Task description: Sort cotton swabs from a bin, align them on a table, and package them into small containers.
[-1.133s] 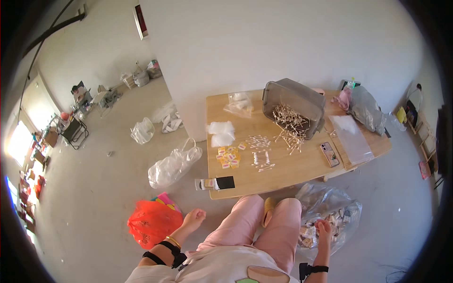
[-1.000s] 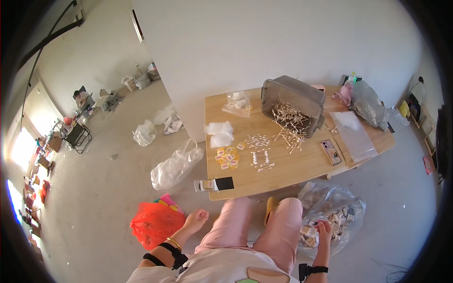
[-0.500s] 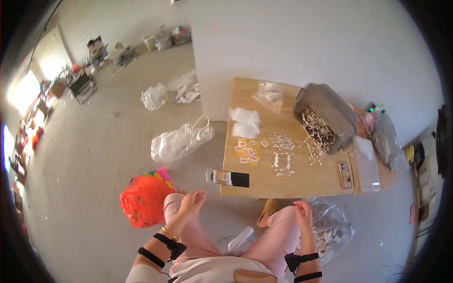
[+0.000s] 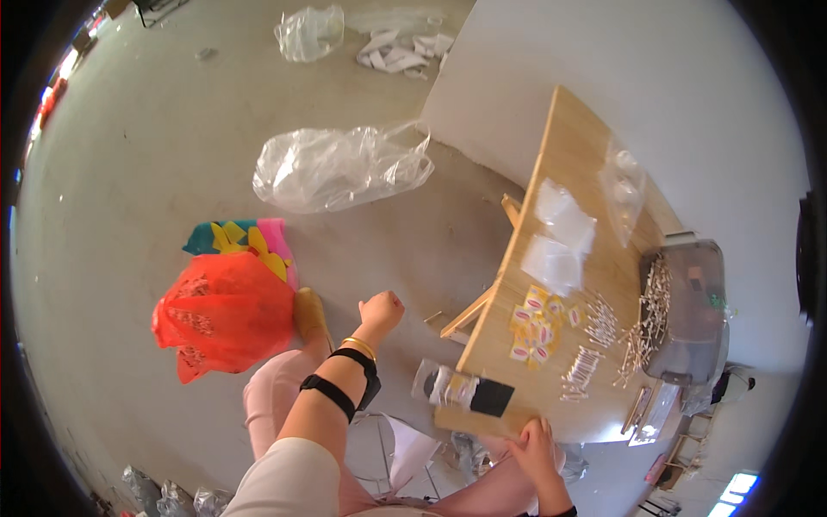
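Observation:
My left hand (image 4: 382,312) is raised over the floor, left of the wooden table (image 4: 465,420), its fingers curled into a loose fist with nothing visible in them. At the table's near edge, my right hand (image 4: 536,450) has its fingers stretched out and seems to touch the edge. A clear packet with white contents (image 4: 445,385) lies by a flat black rectangle (image 4: 493,397) on the table's near left corner, overhanging it. Behind are yellow-and-white cards (image 4: 536,323), cotton swabs in rows (image 4: 581,374) and a stack of clear bags (image 4: 556,258).
A grey translucent bin (image 4: 689,336) lies tipped on the table, spilling cotton swabs. On the floor are a red plastic bag (image 4: 228,310), a colourful cloth item (image 4: 276,246) and a large clear bag (image 4: 336,168). White strips (image 4: 396,53) lie farther off, by the wall.
My view has turned left, so the table now appears tilted and farther right. The left hand has moved forward and curled more. The right hand has come up to the table's edge.

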A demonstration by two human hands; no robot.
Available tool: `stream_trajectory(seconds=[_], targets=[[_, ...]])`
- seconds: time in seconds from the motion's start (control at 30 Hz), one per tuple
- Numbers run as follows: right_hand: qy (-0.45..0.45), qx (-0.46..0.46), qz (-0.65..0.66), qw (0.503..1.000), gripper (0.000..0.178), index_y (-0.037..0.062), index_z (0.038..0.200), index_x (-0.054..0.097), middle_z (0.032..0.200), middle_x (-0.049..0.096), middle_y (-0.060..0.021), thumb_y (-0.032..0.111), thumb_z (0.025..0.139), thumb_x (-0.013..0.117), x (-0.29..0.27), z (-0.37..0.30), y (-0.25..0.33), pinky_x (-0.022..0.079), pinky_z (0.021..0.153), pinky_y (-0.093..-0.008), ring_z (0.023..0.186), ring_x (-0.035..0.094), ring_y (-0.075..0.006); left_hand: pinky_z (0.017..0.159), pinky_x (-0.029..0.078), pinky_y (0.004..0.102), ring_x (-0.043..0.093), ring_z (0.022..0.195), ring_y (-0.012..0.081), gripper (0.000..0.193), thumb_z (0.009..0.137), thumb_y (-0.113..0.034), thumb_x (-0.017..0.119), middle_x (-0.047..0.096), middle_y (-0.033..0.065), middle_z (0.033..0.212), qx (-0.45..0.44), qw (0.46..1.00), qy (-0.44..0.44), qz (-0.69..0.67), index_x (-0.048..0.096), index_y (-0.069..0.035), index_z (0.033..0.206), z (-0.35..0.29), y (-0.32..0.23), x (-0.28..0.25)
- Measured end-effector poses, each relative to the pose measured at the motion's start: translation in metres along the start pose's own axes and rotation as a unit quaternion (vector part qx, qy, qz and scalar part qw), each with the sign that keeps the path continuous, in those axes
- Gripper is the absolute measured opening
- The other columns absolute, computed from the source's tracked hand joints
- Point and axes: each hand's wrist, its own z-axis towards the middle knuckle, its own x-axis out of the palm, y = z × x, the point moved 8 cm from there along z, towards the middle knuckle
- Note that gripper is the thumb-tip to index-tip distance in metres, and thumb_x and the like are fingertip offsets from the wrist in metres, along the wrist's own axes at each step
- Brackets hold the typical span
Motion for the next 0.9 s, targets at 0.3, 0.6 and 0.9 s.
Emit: stream_trajectory(seconds=[0.3,0.6,0.9], targets=[[0.039,-0.017,-0.064,0.997,0.038,0.0062,0.082,0.05,0.094,0.051,-0.0191,0.023,0.071,0.082,0.015,-0.015,-0.04,0.046,0.08,-0.0491,0.093,0.054,-0.0401,0.086,0.04,0.0415,0.067,0.08,0.0282,0.01,0.08,-0.018,0.063,0.071,0.0075,0.081,0.02,0.999,0.029,0.004,0.071,-0.014,0.084,0.092,0.02,0.17],[0.088,0.3,0.182,0.932,0.037,0.0009,0.106,0.056,0.087,0.051,-0.0174,0.028,0.086,0.071,0.01,-0.035,-0.04,0.038,0.085,-0.0511,0.084,0.048,-0.0404,0.083,0.042,0.0399,0.067,0.086,0.0233,0.007,0.082,-0.017,0.066,0.07,0.0059,0.084,0.11,0.99,0.023,0.089,0.068,-0.013,0.087,0.12,-0.004,0.256],[0.079,0.282,0.08,0.953,0.044,-0.001,0.11,0.055,0.086,0.05,-0.0181,0.03,0.084,0.073,0.012,-0.051,-0.051,0.038,0.081,-0.0522,0.084,0.047,-0.0418,0.087,0.04,0.038,0.063,0.093,0.0207,0.01,0.088,-0.013,0.059,0.064,0.0014,0.088,0.183,0.97,-0.024,0.158,0.068,-0.016,0.09,0.12,-0.023,0.271]])
